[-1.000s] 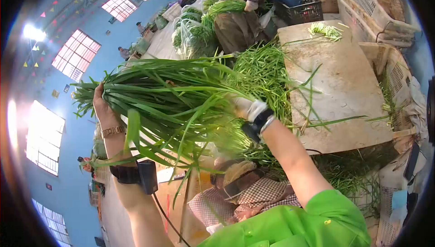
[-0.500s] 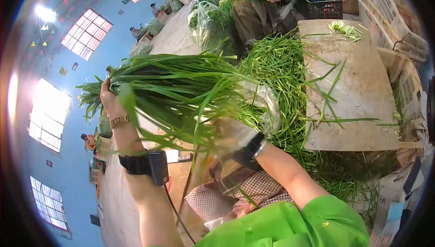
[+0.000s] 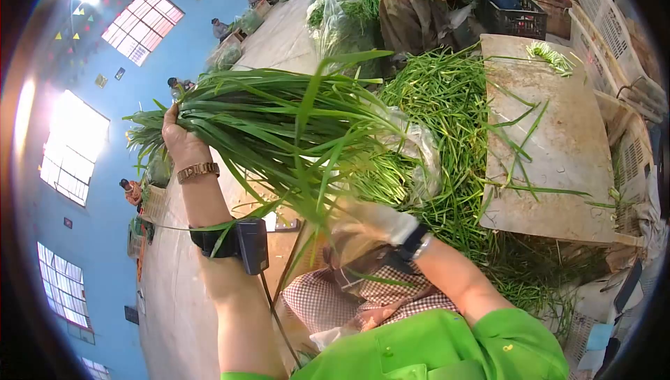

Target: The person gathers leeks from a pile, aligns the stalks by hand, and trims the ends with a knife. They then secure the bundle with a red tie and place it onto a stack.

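My left hand (image 3: 183, 141), bare and with a bracelet at the wrist, is closed around a large bunch of garlic chives (image 3: 269, 111). The long flat green leaves spread to the right, and several droop below the bunch. My right hand (image 3: 377, 222) wears a pale glove and is smeared by motion just under the drooping leaf ends. Its fingers cannot be made out, nor whether they touch a leaf. Behind the bunch, a clear plastic bag (image 3: 424, 160) lies beside pale-stemmed greens (image 3: 382, 181).
A heap of loose green stalks (image 3: 450, 111) lies left of a stained board (image 3: 551, 129) with stray leaves and a small pale bundle (image 3: 551, 57). Plastic crates (image 3: 631, 150) line the right side. A co-worker (image 3: 412, 20) sits ahead near a filled clear bag (image 3: 342, 31).
The view has shifted slightly, moving the surroundings rightward. My left hand keeps its hold on the chives. My right hand has moved a little downward and right, and the loose leaves have swung.
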`<state>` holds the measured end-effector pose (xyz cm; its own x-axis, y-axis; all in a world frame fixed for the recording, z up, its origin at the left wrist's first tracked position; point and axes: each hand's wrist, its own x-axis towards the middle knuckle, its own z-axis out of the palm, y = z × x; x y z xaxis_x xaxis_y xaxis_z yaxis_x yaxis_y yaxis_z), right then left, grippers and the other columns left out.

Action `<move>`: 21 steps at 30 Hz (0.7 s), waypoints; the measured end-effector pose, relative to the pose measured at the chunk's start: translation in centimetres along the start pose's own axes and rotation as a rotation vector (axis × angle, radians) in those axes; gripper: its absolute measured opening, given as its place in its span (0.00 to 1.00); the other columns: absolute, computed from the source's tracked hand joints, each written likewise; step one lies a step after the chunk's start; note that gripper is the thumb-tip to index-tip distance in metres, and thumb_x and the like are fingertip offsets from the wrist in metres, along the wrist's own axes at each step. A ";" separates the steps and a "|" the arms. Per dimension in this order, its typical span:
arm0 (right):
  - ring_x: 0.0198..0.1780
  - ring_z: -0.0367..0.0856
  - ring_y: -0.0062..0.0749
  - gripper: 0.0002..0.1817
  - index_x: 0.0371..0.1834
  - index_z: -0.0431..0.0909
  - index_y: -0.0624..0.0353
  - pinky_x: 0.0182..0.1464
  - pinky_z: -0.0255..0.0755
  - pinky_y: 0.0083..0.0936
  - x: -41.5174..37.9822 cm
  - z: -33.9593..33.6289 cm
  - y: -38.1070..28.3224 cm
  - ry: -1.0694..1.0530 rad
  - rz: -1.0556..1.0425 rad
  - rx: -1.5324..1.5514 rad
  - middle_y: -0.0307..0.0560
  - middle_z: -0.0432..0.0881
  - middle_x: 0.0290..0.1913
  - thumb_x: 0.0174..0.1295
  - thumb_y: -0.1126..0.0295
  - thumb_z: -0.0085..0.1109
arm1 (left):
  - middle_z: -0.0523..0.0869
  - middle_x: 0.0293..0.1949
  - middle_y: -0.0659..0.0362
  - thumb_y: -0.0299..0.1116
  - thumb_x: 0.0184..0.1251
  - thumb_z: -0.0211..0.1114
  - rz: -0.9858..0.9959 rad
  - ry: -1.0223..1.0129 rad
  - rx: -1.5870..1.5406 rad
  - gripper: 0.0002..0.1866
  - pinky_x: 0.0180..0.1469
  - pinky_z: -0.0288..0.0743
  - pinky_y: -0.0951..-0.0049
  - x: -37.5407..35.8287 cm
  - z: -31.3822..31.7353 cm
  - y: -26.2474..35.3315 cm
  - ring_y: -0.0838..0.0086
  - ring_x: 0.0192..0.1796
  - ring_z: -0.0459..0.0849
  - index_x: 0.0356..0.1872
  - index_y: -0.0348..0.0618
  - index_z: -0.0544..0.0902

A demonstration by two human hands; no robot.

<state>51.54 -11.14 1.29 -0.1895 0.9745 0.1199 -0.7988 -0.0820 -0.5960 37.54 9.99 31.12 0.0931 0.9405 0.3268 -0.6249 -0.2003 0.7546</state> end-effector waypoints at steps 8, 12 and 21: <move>0.25 0.70 0.22 0.22 0.52 0.71 0.60 0.27 0.66 0.20 0.1 -9.5 2.4 0.618 0.050 -0.404 0.41 0.78 0.34 0.57 0.62 0.59 | 0.81 0.37 0.49 0.30 0.64 0.50 0.027 0.033 0.042 0.11 0.39 0.80 0.64 -1.1 -0.3 0.7 0.63 0.38 0.82 0.42 0.34 0.75; 0.40 0.73 0.28 0.39 0.69 0.49 0.54 0.43 0.66 0.28 -2.9 -16.7 2.5 0.833 -0.097 -0.425 0.46 0.75 0.48 0.60 0.48 0.52 | 0.80 0.42 0.49 0.26 0.66 0.45 0.171 0.023 0.268 0.14 0.40 0.80 0.66 -5.3 1.8 0.7 0.66 0.41 0.82 0.48 0.32 0.73; 0.48 0.75 0.26 0.18 0.56 0.70 0.60 0.54 0.67 0.23 -4.2 -0.9 -9.8 0.276 -0.502 -0.307 0.41 0.79 0.47 0.62 0.69 0.53 | 0.81 0.43 0.53 0.42 0.65 0.47 -0.078 0.085 -0.008 0.18 0.45 0.75 0.62 -11.9 -5.4 -4.2 0.65 0.41 0.80 0.45 0.40 0.77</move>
<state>60.64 -14.23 5.94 0.3513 0.8998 0.2586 -0.5448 0.4211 -0.7252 34.85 1.13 20.95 0.0758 0.9731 0.2175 -0.6244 -0.1237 0.7712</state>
